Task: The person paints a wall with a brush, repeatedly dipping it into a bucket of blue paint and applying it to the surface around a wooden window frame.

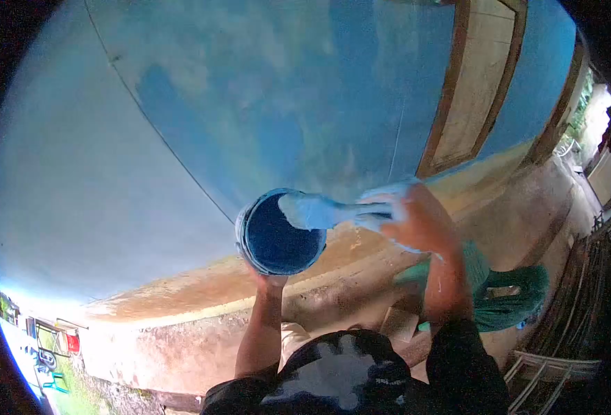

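Observation:
My left hand (269, 278) is wrapped round the lower side of a paint bucket (244, 243), mostly hidden behind it. The bucket's open mouth faces me and its inside looks dark blue. In my right hand (423, 220), smeared with pale blue paint, is a paintbrush (311, 211) gripped by the handle. Its paint-coated bristles point left and overlap the bucket's mouth near the upper right rim. Just beyond the bucket stands a wall (250, 104), pale blue on the left and patchy deeper blue in the middle.
A brown-framed panel (475, 83) is set in the wall at right. Behind my right forearm stands a green plastic chair (516, 297). Long thin rods (572, 311) lie along the right side, near a pale slatted frame (551, 370). A bare ledge (181, 287) runs under the wall.

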Tool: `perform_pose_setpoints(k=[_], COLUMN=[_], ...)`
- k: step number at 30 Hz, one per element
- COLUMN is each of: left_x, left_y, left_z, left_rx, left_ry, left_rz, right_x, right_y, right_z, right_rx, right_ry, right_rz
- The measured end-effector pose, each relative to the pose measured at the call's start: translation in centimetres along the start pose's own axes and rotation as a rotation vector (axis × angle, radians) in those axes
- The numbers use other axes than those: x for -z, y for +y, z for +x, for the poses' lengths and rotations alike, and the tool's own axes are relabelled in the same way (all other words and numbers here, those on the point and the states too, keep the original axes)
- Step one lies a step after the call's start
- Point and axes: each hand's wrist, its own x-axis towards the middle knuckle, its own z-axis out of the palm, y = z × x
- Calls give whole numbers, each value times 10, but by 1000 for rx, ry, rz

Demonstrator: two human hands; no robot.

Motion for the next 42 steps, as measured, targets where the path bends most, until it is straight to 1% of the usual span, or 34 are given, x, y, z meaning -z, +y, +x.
perform_pose_setpoints(k=[1,3,4,6,7,8,9,10,12,17,19,21,22,24,25,26,27,28,29,30,31,33,34,35,37,38,40,41,42], left_x=[-8,-22,-26,-36,-40,-40,-38,-36,-32,-30,-32,-34,-34,-33,-31,-25,-12,-9,-5,-5,-5,-7,-11,-14,-38,-51,-73,-67,-56], left_y=[3,7,12,16,18,18,18,18,17,14,14,13,13,11,10,6,-2,-6,-7,-7,-6,-5,-4,-3,5,9,16,16,15], left_z=[1,11,10,10,10,10,8,6,5,-8,-11,-10,-13,-18,-20,-24,-29,-33,-34,-34,-33,-28,-27,-27,-32,-37,-42,-39,-34], left_rx=[7,27,38,55,63,58,52,45,39,31,-16,-71,-98,-149,-172,-175,-155,-137,-144,-124,-104,-64,-40,-48,21,10,-67,-76,-30], left_ry=[15,43,54,73,82,77,108,138,134,122,112,100,99,98,97,97,-52,-200,-202,-139,-75,49,115,118,115,115,1,2,39], left_rz=[-37,-113,-151,-234,-277,-278,-235,-191,-198,-222,-173,-130,-108,-63,-40,-40,-28,-16,-19,-61,-103,-191,-235,-244,-283,-292,-118,-124,-195], right_x=[-1,-9,-15,-30,-38,-47,-52,-55,-61,-78,-72,-55,-48,-36,-31,-26,-21,-26,-40,-50,-54,-58,-59,-63,-79,-101,-125,-130,-120], right_y=[-12,-36,-44,-54,-58,-61,-65,-70,-78,-84,-85,-81,-77,-66,-62,-58,-53,-41,-23,-10,-4,1,-2,-3,2,28,38,41,28], right_z=[7,25,34,49,53,56,57,56,54,42,37,30,27,24,19,14,8,3,-2,-6,-11,-19,-24,-28,-33,-37,-43,-45,-40], right_rx=[4,41,41,126,129,198,267,272,417,430,434,372,378,239,242,174,107,112,76,43,52,-83,-239,-234,-161,-225,-237,-261,-260], right_ry=[1,-173,-169,-278,-275,-242,-211,-208,-118,-170,-165,-155,-155,-216,-217,-133,-48,-47,7,59,58,44,16,8,185,101,107,122,34], right_rz=[4,-177,-176,-309,-313,-356,-397,-399,-432,-499,-508,-485,-487,-411,-411,-287,-166,-171,-23,124,118,206,338,332,394,588,620,661,804])
